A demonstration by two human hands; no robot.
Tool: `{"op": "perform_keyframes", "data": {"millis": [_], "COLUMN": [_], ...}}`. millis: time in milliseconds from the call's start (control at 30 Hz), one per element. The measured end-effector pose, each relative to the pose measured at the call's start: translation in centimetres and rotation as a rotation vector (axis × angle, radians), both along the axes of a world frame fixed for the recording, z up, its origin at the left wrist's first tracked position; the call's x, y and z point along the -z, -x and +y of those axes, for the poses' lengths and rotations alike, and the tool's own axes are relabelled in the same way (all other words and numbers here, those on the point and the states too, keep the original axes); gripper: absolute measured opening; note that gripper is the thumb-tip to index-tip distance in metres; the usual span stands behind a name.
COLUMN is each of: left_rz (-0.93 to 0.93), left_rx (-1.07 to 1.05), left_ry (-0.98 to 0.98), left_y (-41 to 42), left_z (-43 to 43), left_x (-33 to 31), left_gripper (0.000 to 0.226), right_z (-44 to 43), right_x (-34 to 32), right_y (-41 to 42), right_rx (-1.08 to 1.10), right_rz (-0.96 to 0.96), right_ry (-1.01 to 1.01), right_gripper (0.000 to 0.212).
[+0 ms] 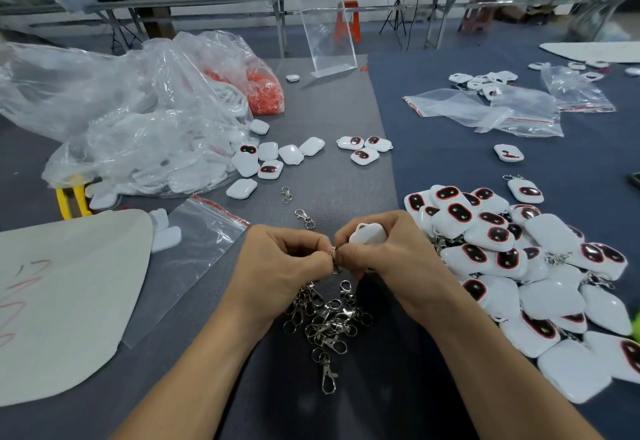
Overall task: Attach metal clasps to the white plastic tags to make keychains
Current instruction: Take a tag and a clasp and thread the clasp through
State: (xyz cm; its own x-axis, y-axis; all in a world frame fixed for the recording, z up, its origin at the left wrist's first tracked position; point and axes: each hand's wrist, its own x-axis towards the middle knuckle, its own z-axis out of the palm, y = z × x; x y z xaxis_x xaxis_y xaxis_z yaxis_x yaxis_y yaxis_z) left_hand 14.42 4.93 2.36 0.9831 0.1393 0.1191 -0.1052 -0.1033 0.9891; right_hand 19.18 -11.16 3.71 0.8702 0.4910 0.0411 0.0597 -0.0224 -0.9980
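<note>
My left hand [284,259] pinches the split ring of a metal clasp [334,256] at the table's middle. My right hand [384,252] curls round a white plastic tag [369,234] and its fingertips meet the same ring. Below both hands lies a heap of loose metal clasps [329,325]. A big pile of white tags with dark red-rimmed windows [526,266] sits to the right, some with clasps on them. More plain white tags [270,159] lie scattered ahead to the left.
Large clear plastic bags [138,117] with white tags and orange parts fill the left. Two stray clasps [304,219] lie just ahead of my hands. A zip bag [194,249] and a white sheet [62,294] lie at left; more zip bags [502,110] at far right.
</note>
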Motion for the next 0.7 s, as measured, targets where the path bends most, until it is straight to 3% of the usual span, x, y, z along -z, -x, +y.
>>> {"op": "perform_keyframes", "data": {"millis": [133,300,400,567,700], "left_rz": [-0.060,-0.147,-0.145,0.048,0.063], "left_rx": [-0.227,-0.563,-0.515,-0.204,-0.079], "left_ry": [-0.119,-0.964,-1.224,-0.884,-0.772], "left_y": [-0.2,-0.4,-1.0,-1.6,-1.2], "left_z": [-0.1,1.6,1.9,1.6,1.3], "left_x": [0.0,0.4,0.7,0.7,0.9], "left_gripper": [0.007,0.008,0.009,0.011,0.004], "right_z": [0.2,0.3,0.2,-0.2,0.0], "right_x": [0.5,1.2,1.4,1.5,1.9], "right_y": [-0.1,-0.2,-0.5,-0.9,-1.3], "right_rx": [0.138,0.201,0.213,0.230,0.315], "right_rz": [-0.058,-0.167,-0.183,-0.294,-0.260], "right_ry": [0.135,0.399,0.473,0.517,0.442], "right_gripper": [0.010,0.025,0.023,0.017,0.015]}}
